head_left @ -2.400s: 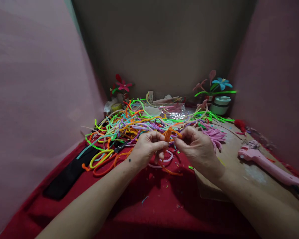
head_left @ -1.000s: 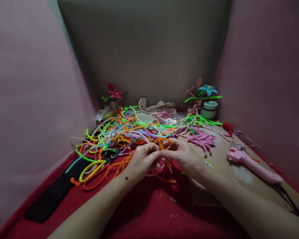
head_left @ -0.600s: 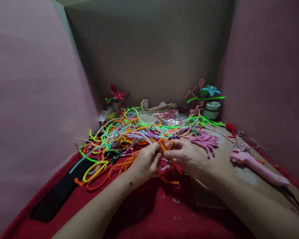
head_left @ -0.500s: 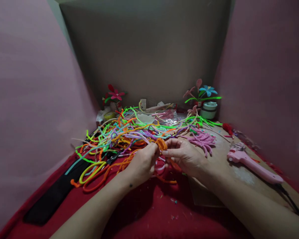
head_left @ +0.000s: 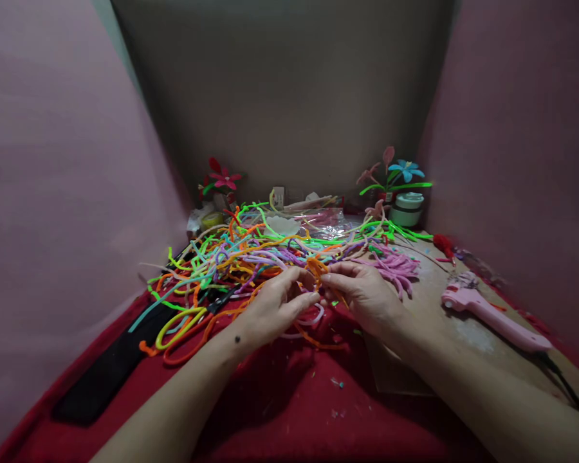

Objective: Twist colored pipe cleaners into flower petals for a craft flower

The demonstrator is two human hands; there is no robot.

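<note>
My left hand [head_left: 275, 308] and my right hand [head_left: 364, 297] meet over a red cloth [head_left: 289, 405], fingertips pinched together on a bent orange pipe cleaner [head_left: 317, 269]. Its loose ends trail down between the two palms. Just behind my hands lies a tangled heap of pipe cleaners [head_left: 251, 254] in green, orange, purple, yellow and blue. A bundle of pink pipe cleaners [head_left: 398, 269] lies right of my right hand.
A pink glue gun [head_left: 492, 312] lies on a cardboard sheet [head_left: 444, 302] at the right. Pipe-cleaner flowers [head_left: 398, 173] stand by a white jar [head_left: 406, 209] at the back right; a red flower [head_left: 222, 177] at the back left. A black strip [head_left: 110, 366] lies left.
My hands have stayed together on the orange pipe cleaner, shifting a little and working it between the fingertips. The bent orange piece sits lower, closer to the heap, than at first.
</note>
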